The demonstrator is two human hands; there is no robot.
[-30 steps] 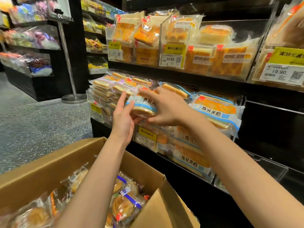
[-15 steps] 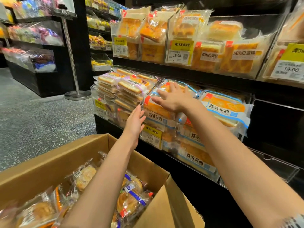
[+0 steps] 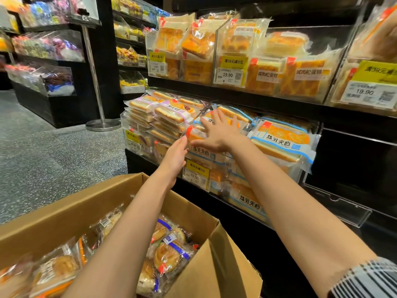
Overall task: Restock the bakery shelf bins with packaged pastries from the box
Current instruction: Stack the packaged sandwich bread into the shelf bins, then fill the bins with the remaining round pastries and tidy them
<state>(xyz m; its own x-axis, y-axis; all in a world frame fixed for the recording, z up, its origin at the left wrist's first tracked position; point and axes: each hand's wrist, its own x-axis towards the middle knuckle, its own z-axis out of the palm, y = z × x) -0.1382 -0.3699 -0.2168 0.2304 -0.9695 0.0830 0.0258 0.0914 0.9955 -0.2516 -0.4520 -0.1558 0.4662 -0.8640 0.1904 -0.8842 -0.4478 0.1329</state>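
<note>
Pressing flat: your right hand (image 3: pixel 219 134) lies palm-down, fingers spread and straight, on the top blue-banded sandwich pack (image 3: pixel 197 132) in the middle bin (image 3: pixel 196 174). Nothing is pinched; the pack sits under your palm, on top of the stack.

Your left hand (image 3: pixel 175 157) is just below and to the near side of the right, fingers straight and together, fingertips at the front edge of that same stack. It holds nothing.

Placement, as judged: this pack looks already set in the bin, and both hands appear to be only seating or squaring it.

Stock status:
- Bin under your right hand: piled above its front wall, looks full.
- Purple-labelled stack (image 3: pixel 163 117), just beyond your left fingertips: also heaped high.
- Blue-banded pack (image 3: pixel 283 143), on the far side of your right wrist: leans out over its bin front, not lying flat.
- Clear bin (image 3: pixel 335 209), below and outward of your right forearm: appears to hold nothing.

Supply: the cardboard box (image 3: pixel 120 198) sits under your left forearm, with many round wrapped pastries (image 3: pixel 169 252) in it.

Judgement: sandwich bins near capacity; most of the box remains to be shelved, so the task is far from finished.
</note>
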